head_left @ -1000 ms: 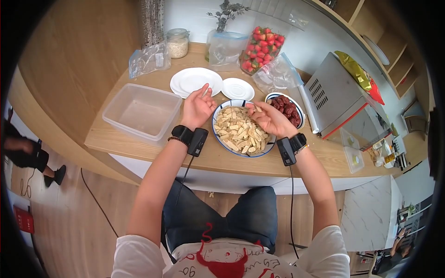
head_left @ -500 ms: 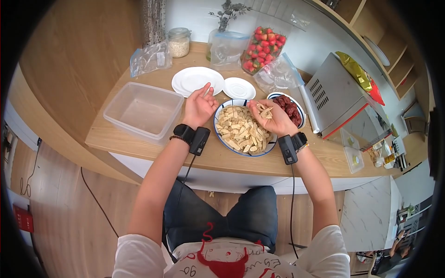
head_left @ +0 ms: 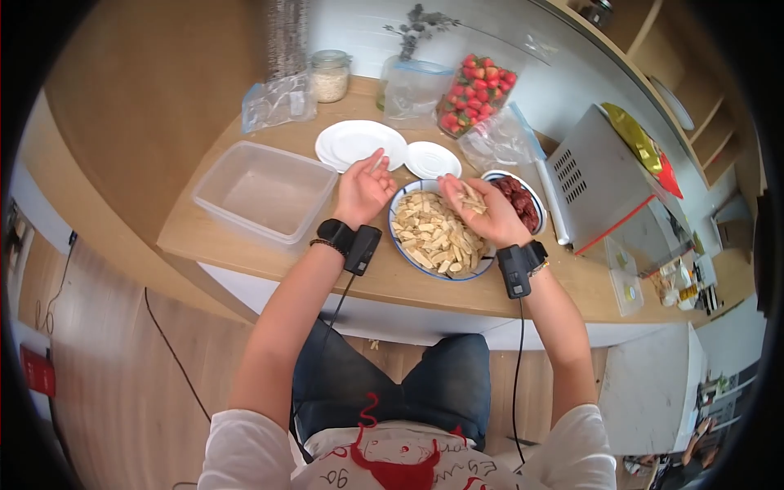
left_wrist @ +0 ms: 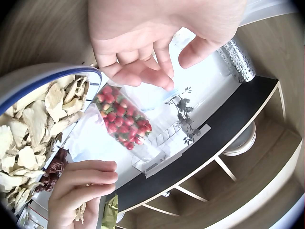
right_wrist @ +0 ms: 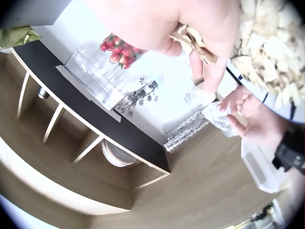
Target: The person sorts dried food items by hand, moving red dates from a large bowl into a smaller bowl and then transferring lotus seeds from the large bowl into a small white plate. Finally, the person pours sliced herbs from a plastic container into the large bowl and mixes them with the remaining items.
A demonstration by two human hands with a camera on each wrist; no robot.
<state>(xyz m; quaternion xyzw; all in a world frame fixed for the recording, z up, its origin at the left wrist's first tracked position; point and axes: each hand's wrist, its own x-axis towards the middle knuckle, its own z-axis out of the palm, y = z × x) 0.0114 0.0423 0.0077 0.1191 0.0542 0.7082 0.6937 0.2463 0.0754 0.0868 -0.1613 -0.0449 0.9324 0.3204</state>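
Note:
A blue-rimmed bowl [head_left: 430,231] of pale dried slices stands near the counter's front edge. Over its right side, my right hand [head_left: 488,214] is turned palm up with several slices [head_left: 471,198] in its curled fingers; the right wrist view shows the slices [right_wrist: 194,44] between fingers and thumb. My left hand [head_left: 365,191], palm up with fingers loosely bent, is just left of the bowl and holds nothing. Behind the right hand is a bowl of dark red dried fruit [head_left: 518,204].
A clear plastic box [head_left: 263,192] stands at the left. White plates [head_left: 360,142] and a saucer [head_left: 433,160] lie behind the hands. Farther back are a glass jar [head_left: 330,77], plastic bags [head_left: 280,101] and strawberries [head_left: 478,94]. A grey appliance [head_left: 594,175] stands at the right.
My right hand has lifted from the slices, turned palm up and now holds several of them. The left hand keeps its pose. The head view has shifted slightly.

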